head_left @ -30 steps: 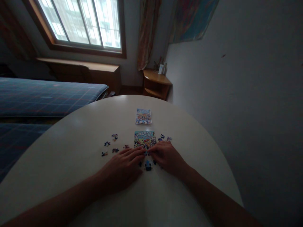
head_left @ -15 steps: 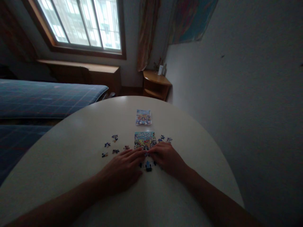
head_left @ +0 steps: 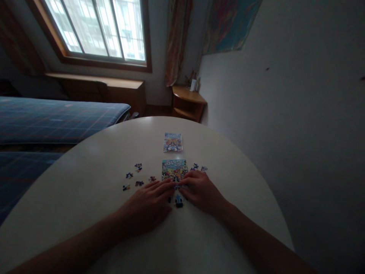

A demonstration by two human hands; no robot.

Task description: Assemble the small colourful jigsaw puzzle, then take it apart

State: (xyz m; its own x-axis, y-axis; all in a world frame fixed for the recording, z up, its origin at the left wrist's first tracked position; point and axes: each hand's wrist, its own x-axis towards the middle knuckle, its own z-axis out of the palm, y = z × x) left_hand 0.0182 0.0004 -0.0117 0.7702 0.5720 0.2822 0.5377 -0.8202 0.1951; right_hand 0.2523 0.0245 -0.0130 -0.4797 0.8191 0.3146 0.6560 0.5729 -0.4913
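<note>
A partly joined jigsaw puzzle (head_left: pixel 174 168) with colourful cartoon figures lies flat on the table before me. My left hand (head_left: pixel 149 203) rests with its fingers stretched out flat, fingertips at the puzzle's lower left edge. At the lower right edge, my right hand (head_left: pixel 202 192) has its fingers bent and pressed together on a small puzzle piece (head_left: pixel 177 187), mostly covered by the fingertips. Another puzzle piece (head_left: pixel 178 201), blue and black, shows between the hands. Loose pieces (head_left: pixel 139 183) lie beyond my left hand, and a few more (head_left: pixel 204 168) beside my right fingers.
A printed picture sheet (head_left: pixel 172 142) lies beyond the puzzle on the round white table (head_left: pixel 228 160). A plaid mattress (head_left: pixel 62 118) is at the left, a wall (head_left: pixel 285 114) at the right. A wooden corner shelf (head_left: pixel 189 95) stands past the table.
My right hand has shifted very slightly at the puzzle's lower edge, its fingers covering a bit more there. My left hand stays almost in place.
</note>
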